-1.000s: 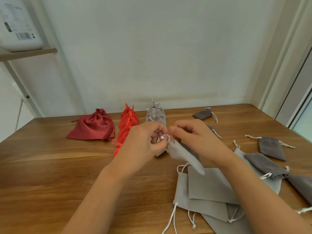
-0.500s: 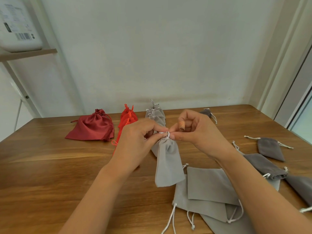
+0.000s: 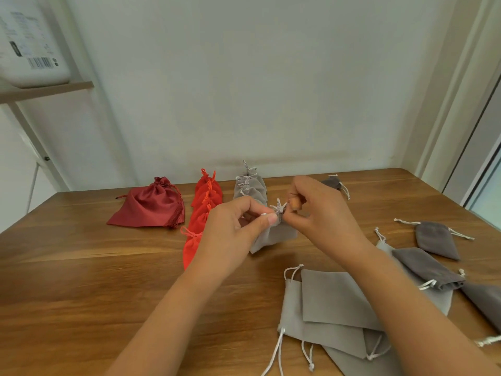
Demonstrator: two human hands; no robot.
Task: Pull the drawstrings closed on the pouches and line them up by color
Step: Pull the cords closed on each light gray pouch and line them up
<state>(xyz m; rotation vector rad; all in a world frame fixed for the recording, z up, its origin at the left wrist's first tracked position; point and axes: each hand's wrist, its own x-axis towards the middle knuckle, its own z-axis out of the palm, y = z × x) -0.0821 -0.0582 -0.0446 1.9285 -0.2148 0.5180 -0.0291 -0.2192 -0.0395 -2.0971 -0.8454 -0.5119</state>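
Pinching from both sides: the left hand (image 3: 238, 226) has thumb and forefinger pressed on the gathered neck of a small light grey velvet pouch (image 3: 273, 236). The right hand (image 3: 317, 210) nips the pale drawstring ends (image 3: 279, 206) sprouting from that same neck, its other fingers curled. The mouth looks bunched tight, so I'd call this cinch about done.

Watch how it lies. The neck is up and toward the far edge of the brown wooden table (image 3: 81, 267), and the body slopes down toward the near edge and a touch left. Whether the bottom hem touches the wood, I can't tell.

Straight beyond the grip, running toward the far edge, sits the row of closed light grey pouches (image 3: 250, 185), its near end hidden behind the hands. So the placement looks short and forward, the pouch's length lying along the row. The left hand is nearer that line, just beside the row of orange-red pouches (image 3: 206, 196).

Flat open light grey pouches (image 3: 330, 302) wait toward the near-right corner, with dark grey pouches (image 3: 428, 267) along the right edge.
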